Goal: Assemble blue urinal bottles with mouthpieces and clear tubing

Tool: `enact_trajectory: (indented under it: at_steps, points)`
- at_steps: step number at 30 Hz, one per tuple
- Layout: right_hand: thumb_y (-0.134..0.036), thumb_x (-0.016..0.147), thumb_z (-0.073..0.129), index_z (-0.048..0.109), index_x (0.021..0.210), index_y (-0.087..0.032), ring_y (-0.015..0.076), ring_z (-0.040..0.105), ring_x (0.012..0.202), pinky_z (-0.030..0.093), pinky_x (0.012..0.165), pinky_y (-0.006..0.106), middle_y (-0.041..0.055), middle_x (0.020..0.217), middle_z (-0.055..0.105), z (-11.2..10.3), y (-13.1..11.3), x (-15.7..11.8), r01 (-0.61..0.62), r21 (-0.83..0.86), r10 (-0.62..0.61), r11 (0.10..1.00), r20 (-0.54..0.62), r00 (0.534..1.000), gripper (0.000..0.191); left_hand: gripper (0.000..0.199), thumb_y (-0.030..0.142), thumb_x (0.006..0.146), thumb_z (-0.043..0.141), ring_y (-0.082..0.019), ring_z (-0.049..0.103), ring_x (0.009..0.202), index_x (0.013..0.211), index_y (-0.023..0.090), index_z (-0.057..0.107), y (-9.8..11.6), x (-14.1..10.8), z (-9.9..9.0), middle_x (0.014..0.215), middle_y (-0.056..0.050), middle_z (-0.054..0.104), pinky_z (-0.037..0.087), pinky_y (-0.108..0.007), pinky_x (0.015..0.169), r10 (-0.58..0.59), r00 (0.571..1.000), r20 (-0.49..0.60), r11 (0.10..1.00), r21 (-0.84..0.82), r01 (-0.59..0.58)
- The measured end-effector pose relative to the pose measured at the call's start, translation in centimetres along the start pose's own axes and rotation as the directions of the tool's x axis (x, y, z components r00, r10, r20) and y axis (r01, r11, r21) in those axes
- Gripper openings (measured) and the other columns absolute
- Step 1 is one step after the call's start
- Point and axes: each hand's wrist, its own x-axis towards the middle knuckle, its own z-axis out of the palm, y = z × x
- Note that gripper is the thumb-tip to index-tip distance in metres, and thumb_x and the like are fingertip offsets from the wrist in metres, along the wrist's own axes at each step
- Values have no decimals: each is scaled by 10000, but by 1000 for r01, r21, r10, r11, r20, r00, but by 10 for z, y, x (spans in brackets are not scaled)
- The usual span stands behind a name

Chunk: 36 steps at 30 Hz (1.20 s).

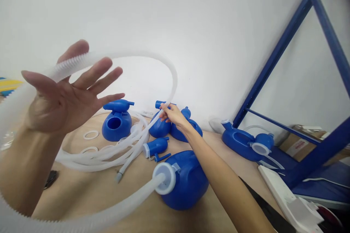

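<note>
A wood-toned counter (82, 191) spreads under the nearest blue urinal bottle (188, 185). From that bottle's mouth a translucent white corrugated hose (147, 54) runs out leftward, loops up, and arches over behind the bottle. The left hand (73, 98), up and left of the bottle, is spread wide, palm showing; the hose lies across it between thumb and fingers (none of them curled shut around it). The right hand (171, 112), beyond the bottle, pinches the hose between thumb and fingers where the arch descends. Left of the bottle lies a blue spouted cap (158, 146); the white collar (164, 178) sits on the bottle's mouth, encircling the hose. Farther left rests a thin white ring (91, 131).
</note>
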Motion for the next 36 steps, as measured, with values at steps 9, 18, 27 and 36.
enact_trajectory:
  at_steps: [9,18,27,36]
  points:
    - [-644,723,815,727,894,-145,68,439,433,365,475,193,-101,431,484,-51,-24,-11,388,273,-248,880,-433,867,535,888,495,919,689,-280,746,1015,1635,304,200,-15,5,8,1129,-100,764,609,-412,839,-307,948,-81,898,305,317]
    - [-508,712,873,700,781,-151,40,221,392,191,398,233,-132,429,377,-72,-50,-24,575,350,-296,740,-597,745,403,761,647,875,582,-331,573,1322,1501,224,496,-90,-15,30,1471,-124,600,470,-403,1070,-735,606,304,534,810,241]
    - [-543,703,841,673,801,-171,64,277,449,248,424,227,-122,498,364,-103,-19,0,517,280,-216,808,-677,704,420,230,336,859,533,-244,666,845,918,186,697,-109,-22,40,924,-64,730,490,-315,752,-799,419,431,528,836,146]
    - [-459,810,698,667,1138,-186,141,561,618,466,639,288,-50,683,600,-88,43,10,427,-34,-377,903,-536,755,428,467,597,1010,345,-186,591,708,892,205,569,-100,-17,50,777,-19,631,482,-296,719,-749,580,321,608,681,408]
